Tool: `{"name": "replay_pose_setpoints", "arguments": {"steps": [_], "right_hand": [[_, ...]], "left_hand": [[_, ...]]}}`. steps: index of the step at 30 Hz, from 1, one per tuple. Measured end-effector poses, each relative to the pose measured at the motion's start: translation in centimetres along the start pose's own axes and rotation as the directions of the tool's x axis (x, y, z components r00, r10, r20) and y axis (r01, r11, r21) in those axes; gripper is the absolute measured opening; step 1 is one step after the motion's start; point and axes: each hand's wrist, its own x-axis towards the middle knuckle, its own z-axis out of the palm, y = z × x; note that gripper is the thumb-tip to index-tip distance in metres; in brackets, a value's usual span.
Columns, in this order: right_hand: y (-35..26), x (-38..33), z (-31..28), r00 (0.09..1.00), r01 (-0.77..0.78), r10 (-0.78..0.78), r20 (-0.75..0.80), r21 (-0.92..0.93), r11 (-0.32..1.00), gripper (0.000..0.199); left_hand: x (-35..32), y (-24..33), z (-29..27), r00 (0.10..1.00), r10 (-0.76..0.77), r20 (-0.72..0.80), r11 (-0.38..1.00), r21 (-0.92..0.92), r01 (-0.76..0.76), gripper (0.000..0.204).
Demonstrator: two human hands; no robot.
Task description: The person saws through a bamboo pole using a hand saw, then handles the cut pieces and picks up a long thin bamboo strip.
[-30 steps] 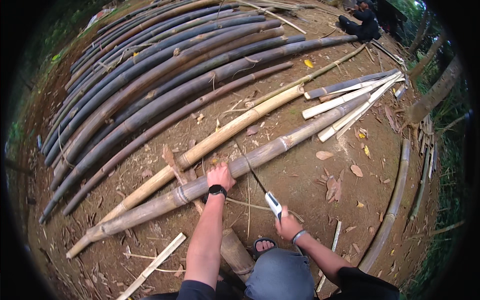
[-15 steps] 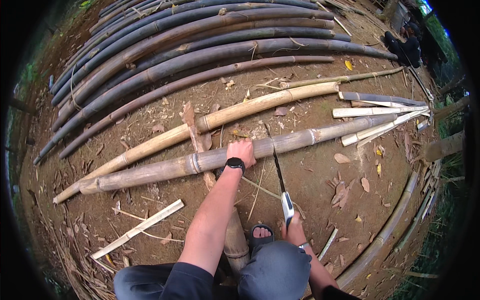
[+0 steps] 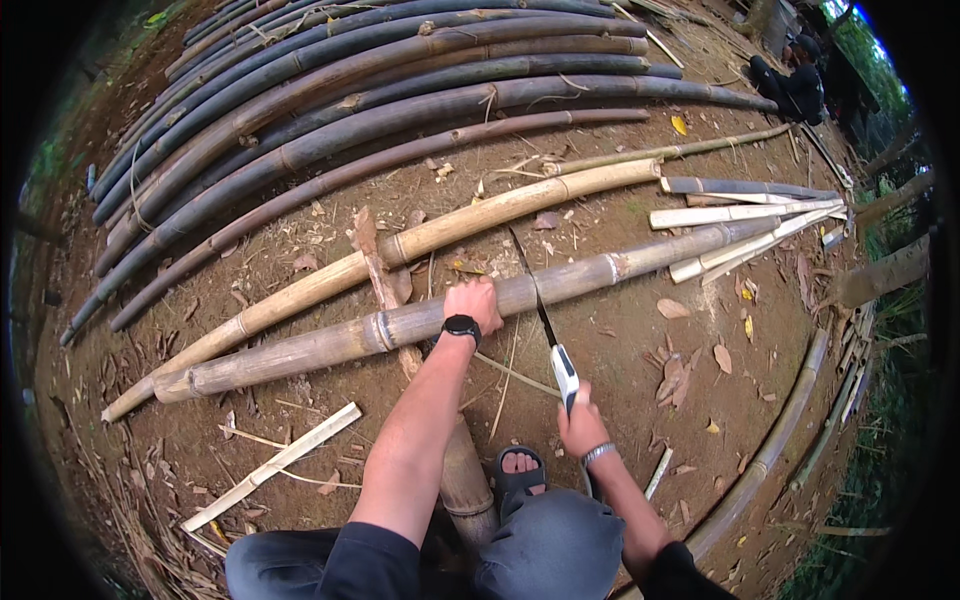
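Note:
A greyish-brown bamboo pole (image 3: 330,347) lies slantwise across the ground before me. My left hand (image 3: 472,305) is closed over its middle, knuckles up, with a dark watch at the wrist. Just right of that hand, the thin dark blade of a handsaw (image 3: 565,372) crosses the pole, its tip beyond the far side. My right hand (image 3: 582,425) is wrapped round the saw's white and dark handle, close to my knee. How deep the blade sits in the bamboo cannot be made out. Behind lies a paler yellow bamboo pole (image 3: 490,220), and a rough wood piece (image 3: 372,255) crosses it.
Many long dark bamboo poles (image 3: 400,95) are stacked at the back. Split bamboo strips (image 3: 730,213) lie at the right, another strip (image 3: 275,467) at the lower left. A thick bamboo piece (image 3: 466,480) runs beside my sandalled foot (image 3: 521,468). A person (image 3: 795,85) sits far right.
My right hand and the saw have moved forward, away from me, so more of the blade reaches past the pole. My left hand keeps its hold. The whole view has shifted slightly.

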Motion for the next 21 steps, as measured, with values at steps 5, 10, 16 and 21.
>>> {"name": "replay_pose_setpoints", "arguments": {"steps": [5,10,16,21], "right_hand": [[2.2,-5.6,-0.3,1.0,0.004,-0.003,-0.009,0.044,0.999,0.046],[-0.1,-3.8,0.2,0.999,0.046,-0.046,-0.01,0.014,0.999,0.046],[0.6,-0.5,-0.4,0.999,-0.003,0.005,0.041,-0.026,1.0,0.055],[1.4,-7.3,-2.1,0.997,0.013,-0.016,0.072,0.052,0.999,0.05]], "left_hand": [[0.8,-1.5,0.7,0.999,-0.029,-0.018,0.999,0.025,0.03,0.053],[0.2,-1.5,0.3,0.999,-0.021,0.03,0.999,0.029,0.02,0.053],[1.0,-0.6,0.3,1.0,-0.003,0.01,1.0,0.019,0.003,0.052],[0.9,-1.6,0.5,0.999,-0.035,0.016,0.999,0.008,0.035,0.052]]}}
